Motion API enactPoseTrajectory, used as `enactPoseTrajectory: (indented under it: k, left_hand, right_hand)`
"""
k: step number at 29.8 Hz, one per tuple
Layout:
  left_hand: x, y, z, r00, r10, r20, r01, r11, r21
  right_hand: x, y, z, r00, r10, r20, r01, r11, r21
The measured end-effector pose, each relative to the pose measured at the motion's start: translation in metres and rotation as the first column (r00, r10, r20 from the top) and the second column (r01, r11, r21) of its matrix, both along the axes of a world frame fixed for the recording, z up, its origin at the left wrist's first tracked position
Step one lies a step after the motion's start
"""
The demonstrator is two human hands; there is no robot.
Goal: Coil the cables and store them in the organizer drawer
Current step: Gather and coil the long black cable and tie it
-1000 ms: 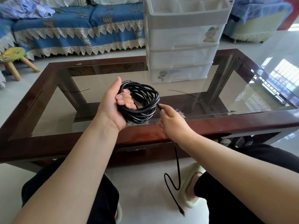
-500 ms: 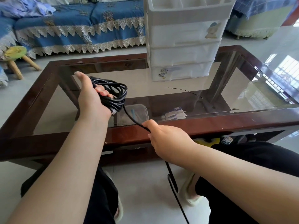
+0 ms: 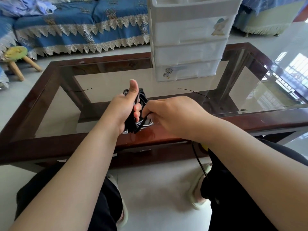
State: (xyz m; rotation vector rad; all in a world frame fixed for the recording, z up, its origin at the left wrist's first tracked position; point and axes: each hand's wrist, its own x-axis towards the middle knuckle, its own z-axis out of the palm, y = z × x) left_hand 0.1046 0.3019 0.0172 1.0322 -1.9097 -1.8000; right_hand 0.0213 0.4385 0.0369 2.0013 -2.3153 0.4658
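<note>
My left hand (image 3: 124, 105) grips a coil of black cable (image 3: 143, 99) above the near edge of the glass coffee table (image 3: 166, 137), thumb pointing up. My right hand (image 3: 173, 114) is pressed against the coil's right side and pinches the loose strand at its lower part. The cable's free tail (image 3: 199, 162) hangs below my right wrist toward the floor. The white plastic organizer (image 3: 190, 39) with three drawers stands on the far side of the table; its drawers look closed.
A blue sofa with lace trim (image 3: 80, 27) runs behind the table. A small wooden stool (image 3: 16, 55) stands at the left. My knees and slippers are under the table's near edge. Thin cracks mark the glass.
The coil has turned edge-on in my left hand and moved right toward the table's middle. My right hand has risen from below the table edge to the coil, taking up slack in the tail.
</note>
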Motion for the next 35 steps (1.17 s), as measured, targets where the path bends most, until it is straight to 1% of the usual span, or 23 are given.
enactPoseTrajectory:
  k: [2,3,5,7,10,11,12,14,15,16,17,20,22,25,28,30,33,35]
  left_hand:
    - [-0.001,0.004,-0.004,0.992,-0.060,0.114,0.066,0.996,-0.054]
    - [-0.001,0.005,-0.007,0.987,-0.106,0.117,0.111,0.993,-0.039]
    - [-0.001,0.011,-0.009,0.977,-0.209,0.042,0.206,0.976,0.076]
    - [0.001,0.016,-0.006,0.961,-0.275,0.012,0.268,0.945,0.188]
    - [0.002,0.017,-0.006,0.934,-0.357,-0.015,0.352,0.912,0.211]
    - [0.003,0.018,-0.005,0.929,-0.370,-0.019,0.366,0.907,0.209]
    - [0.003,0.018,-0.004,0.925,-0.378,-0.028,0.375,0.903,0.209]
    - [0.005,0.019,-0.004,0.919,-0.390,-0.061,0.393,0.887,0.242]
    - [0.005,0.019,-0.003,0.916,-0.394,-0.077,0.401,0.881,0.252]
    - [0.006,0.019,-0.002,0.911,-0.405,-0.079,0.412,0.877,0.246]
    - [0.007,0.019,-0.001,0.905,-0.418,-0.076,0.423,0.876,0.233]
    - [0.009,0.016,-0.002,0.888,-0.454,-0.073,0.459,0.874,0.157]
    - [0.010,0.013,-0.007,0.878,-0.467,-0.104,0.477,0.871,0.116]
    - [0.013,0.011,-0.011,0.867,-0.473,-0.155,0.490,0.866,0.100]
    - [0.014,0.011,-0.010,0.890,-0.439,-0.120,0.448,0.893,0.052]
    - [0.015,0.013,-0.008,0.893,-0.438,-0.102,0.443,0.896,0.034]
    - [0.017,0.015,-0.005,0.893,-0.440,-0.096,0.444,0.895,0.025]
    - [0.017,0.015,-0.006,0.902,-0.426,-0.068,0.426,0.904,-0.018]
  right_hand:
    - [0.001,-0.003,0.001,0.999,0.014,0.047,-0.012,0.999,-0.046]
    - [0.001,-0.005,0.003,0.998,0.008,0.067,-0.004,0.998,-0.060]
    - [-0.002,-0.007,0.007,0.994,-0.035,0.099,0.045,0.994,-0.095]
    - [-0.008,-0.008,0.010,0.989,-0.088,0.122,0.102,0.988,-0.115]
    - [-0.013,-0.012,0.013,0.974,-0.155,0.166,0.164,0.986,-0.042]
    - [-0.016,-0.014,0.012,0.962,-0.166,0.216,0.171,0.985,-0.004]
    - [-0.018,-0.016,0.012,0.939,-0.165,0.301,0.163,0.986,0.030]
    - [-0.024,-0.020,0.012,0.846,-0.129,0.518,0.108,0.992,0.072]
    - [-0.028,-0.021,0.013,0.796,-0.109,0.595,0.075,0.994,0.082]
    - [-0.032,-0.020,0.015,0.765,-0.094,0.637,0.046,0.995,0.091]
    - [-0.036,-0.020,0.016,0.751,-0.080,0.656,0.019,0.995,0.100]
    - [-0.040,-0.020,0.019,0.750,-0.059,0.659,-0.029,0.992,0.122]
    - [-0.039,-0.021,0.019,0.748,-0.058,0.661,-0.028,0.992,0.119]
    - [-0.040,-0.025,0.017,0.756,-0.077,0.650,0.004,0.994,0.113]
    - [-0.040,-0.027,0.014,0.781,-0.091,0.618,0.041,0.995,0.095]
    - [-0.039,-0.027,0.014,0.795,-0.074,0.601,0.022,0.995,0.094]
    - [-0.041,-0.025,0.019,0.767,-0.038,0.640,-0.067,0.988,0.139]
    - [-0.046,-0.023,0.021,0.761,-0.061,0.646,-0.064,0.983,0.169]
